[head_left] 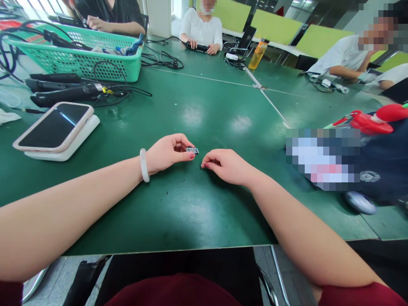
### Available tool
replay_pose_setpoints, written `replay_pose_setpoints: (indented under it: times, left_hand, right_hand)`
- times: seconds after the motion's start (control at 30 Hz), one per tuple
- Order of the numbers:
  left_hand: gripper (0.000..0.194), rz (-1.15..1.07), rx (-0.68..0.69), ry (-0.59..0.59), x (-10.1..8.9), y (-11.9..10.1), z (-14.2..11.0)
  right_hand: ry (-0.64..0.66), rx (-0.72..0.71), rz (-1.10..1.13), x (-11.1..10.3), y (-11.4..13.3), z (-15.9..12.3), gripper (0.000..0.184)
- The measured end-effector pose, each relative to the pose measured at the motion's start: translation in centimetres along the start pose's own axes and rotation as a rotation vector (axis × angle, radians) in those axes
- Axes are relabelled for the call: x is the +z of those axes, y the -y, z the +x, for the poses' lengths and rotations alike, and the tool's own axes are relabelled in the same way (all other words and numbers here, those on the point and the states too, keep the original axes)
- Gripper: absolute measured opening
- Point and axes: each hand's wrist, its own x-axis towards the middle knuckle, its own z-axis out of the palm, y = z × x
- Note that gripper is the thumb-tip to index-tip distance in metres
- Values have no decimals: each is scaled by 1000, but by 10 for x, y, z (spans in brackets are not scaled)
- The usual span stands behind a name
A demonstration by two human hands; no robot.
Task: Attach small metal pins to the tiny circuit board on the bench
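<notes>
Between thumb and fingers, my left hand (pixel 170 151) pinches a small circuit board (pixel 192 150), whose outer end sticks out toward the right. A pale bangle circles that wrist. Just to the right and slightly nearer to me, my right hand (pixel 225 165) is closed in a pinch, its fingertips low over the green table (pixel 216 212). A tiny light spot shows at those fingertips, too small to name. The two hands are apart, with a narrow gap between the board and the right fingers.
At the left lie a phone (pixel 55 125) on a white box, black hair straighteners (pixel 66 91) and a green basket (pixel 86 59) of cables. A dark bag (pixel 382 157) and a mouse (pixel 360 202) are at the right. An orange bottle (pixel 258 54) and several people are farther back.
</notes>
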Motion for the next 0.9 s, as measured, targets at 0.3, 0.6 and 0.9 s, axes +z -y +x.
replay_pose_setpoints:
  times: [0.3,0.6,0.9]
  left_hand:
    - [32,80,-1,39,-1,3,2]
    - [34,170,-2,67,-1,6,4]
    - [32,230,10,91,2,6,1]
  right_hand:
    - [-37,47,-266,1,-4,1,9]
    - [-42,96,-403,3,3,3,13]
    - [-186,185,-261,1,1,4,8]
